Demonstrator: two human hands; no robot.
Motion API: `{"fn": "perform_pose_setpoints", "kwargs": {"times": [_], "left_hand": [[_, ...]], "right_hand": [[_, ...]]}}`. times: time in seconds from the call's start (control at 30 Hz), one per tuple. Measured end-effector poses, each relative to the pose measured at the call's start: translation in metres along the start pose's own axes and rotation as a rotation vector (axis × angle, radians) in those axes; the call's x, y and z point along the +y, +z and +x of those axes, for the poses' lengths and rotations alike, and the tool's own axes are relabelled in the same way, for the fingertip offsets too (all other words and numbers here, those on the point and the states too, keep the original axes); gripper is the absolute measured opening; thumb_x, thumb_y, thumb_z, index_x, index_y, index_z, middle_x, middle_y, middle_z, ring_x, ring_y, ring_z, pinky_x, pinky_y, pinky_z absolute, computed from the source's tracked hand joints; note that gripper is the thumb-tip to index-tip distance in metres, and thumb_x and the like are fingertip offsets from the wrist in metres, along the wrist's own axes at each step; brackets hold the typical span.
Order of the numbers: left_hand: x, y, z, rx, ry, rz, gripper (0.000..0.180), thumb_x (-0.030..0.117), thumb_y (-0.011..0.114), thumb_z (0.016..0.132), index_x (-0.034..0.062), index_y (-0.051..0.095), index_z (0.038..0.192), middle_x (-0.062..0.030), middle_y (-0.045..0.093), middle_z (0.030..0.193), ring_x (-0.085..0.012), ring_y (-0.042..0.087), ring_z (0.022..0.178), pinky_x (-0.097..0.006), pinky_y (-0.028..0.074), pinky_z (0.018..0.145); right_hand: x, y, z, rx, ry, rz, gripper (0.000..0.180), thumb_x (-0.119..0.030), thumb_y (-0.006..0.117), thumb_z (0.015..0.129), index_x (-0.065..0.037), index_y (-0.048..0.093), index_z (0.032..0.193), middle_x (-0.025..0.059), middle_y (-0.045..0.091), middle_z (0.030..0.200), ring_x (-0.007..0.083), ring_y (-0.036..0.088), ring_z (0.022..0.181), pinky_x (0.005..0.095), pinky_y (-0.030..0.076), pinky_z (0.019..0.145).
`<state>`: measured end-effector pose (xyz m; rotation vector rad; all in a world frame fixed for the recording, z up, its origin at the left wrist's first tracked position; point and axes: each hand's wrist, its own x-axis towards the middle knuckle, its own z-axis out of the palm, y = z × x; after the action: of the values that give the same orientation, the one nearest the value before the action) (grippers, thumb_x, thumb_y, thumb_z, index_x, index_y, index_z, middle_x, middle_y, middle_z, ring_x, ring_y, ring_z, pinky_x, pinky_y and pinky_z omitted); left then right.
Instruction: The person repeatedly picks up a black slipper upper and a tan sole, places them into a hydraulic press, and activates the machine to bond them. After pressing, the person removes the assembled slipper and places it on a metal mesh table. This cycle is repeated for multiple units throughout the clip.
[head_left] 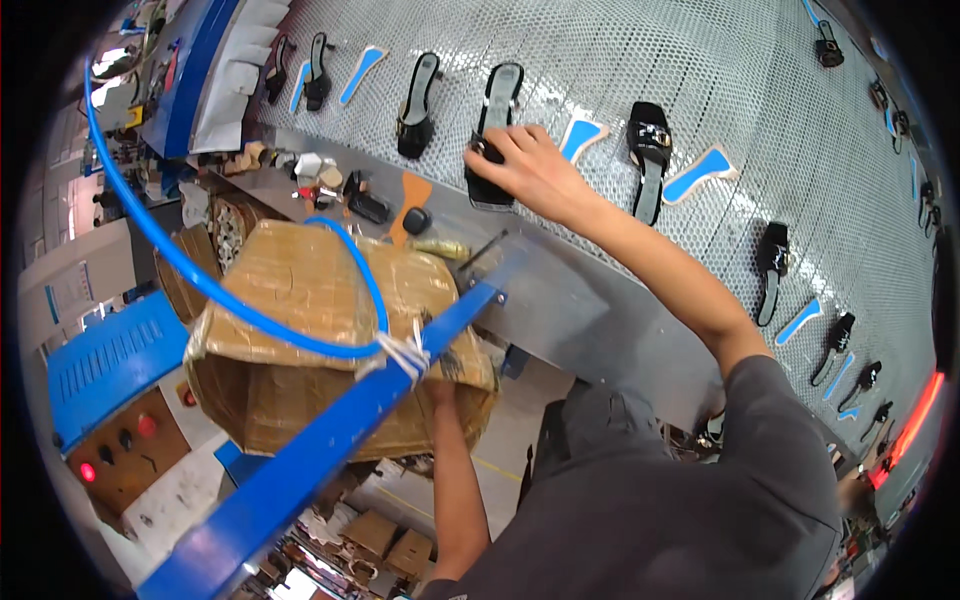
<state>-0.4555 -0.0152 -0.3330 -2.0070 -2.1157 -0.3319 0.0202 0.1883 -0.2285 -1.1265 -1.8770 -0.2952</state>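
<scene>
Sandal (pixel 495 120), black, on mesh conveyor (pixel 700 80): my right hand (pixel 525 160) lies over its heel, fingers curled on it. Taped cardboard box (pixel 330 340), contents hidden; my left hand (pixel 440 390) beneath it, grip unseen.

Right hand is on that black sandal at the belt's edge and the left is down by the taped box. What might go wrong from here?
1. The black sandal overhangs the mesh belt edge under the right hand; a loose grip might drop it.
2. The left hand is hidden behind the cardboard box, so its hold cannot be checked.
3. The blue hose loops over the box and may snag.
</scene>
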Motion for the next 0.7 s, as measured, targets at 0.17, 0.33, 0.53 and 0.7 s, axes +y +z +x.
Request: {"fn": "perform_pose_setpoints", "kwargs": {"times": [0.17,0.33,0.53,0.7], "left_hand": [[0.000,-0.004,0.018,0.025,-0.033,-0.004,0.052,0.019,0.069,0.091,-0.0036,0.054,0.136,-0.0243,0.060,0.134,-0.0397,0.055,0.119,-0.045,0.045,0.101],[0.001,-0.003,0.000,0.044,-0.093,-0.007,0.048,0.019,0.071,0.091,-0.0038,0.057,0.131,-0.0234,0.062,0.128,-0.0367,0.058,0.112,-0.043,0.048,0.094],[-0.003,-0.006,0.020,0.073,-0.102,-0.011,0.044,0.019,0.073,0.090,-0.0041,0.061,0.125,-0.0222,0.065,0.120,-0.0332,0.061,0.103,-0.041,0.051,0.086],[0.003,0.007,0.119,0.147,0.021,-0.039,0.040,0.019,0.076,0.089,-0.0044,0.064,0.120,-0.0213,0.068,0.114,-0.0303,0.063,0.095,-0.039,0.054,0.079]], "right_hand": [[0.050,0.127,-0.001,-0.336,0.312,0.047,0.092,-0.038,0.087,0.073,-0.017,0.045,0.152,0.0213,0.041,0.151,0.0373,0.040,0.140,0.0603,0.034,0.112],[-0.011,0.081,-0.025,0.102,0.746,0.532,0.072,-0.029,0.085,0.078,-0.016,0.056,0.143,0.0252,0.036,0.156,0.0403,0.041,0.141,0.0580,0.038,0.112],[0.018,0.053,-0.114,0.878,1.624,0.849,0.059,-0.010,0.077,0.085,-0.008,0.056,0.140,0.0132,0.049,0.131,0.0260,0.048,0.130,0.0382,0.042,0.108],[0.112,0.040,-0.089,1.262,1.299,1.743,0.057,-0.010,0.068,0.090,-0.008,0.052,0.144,0.0102,0.062,0.129,0.0291,0.052,0.127,0.0451,0.039,0.111]]}}
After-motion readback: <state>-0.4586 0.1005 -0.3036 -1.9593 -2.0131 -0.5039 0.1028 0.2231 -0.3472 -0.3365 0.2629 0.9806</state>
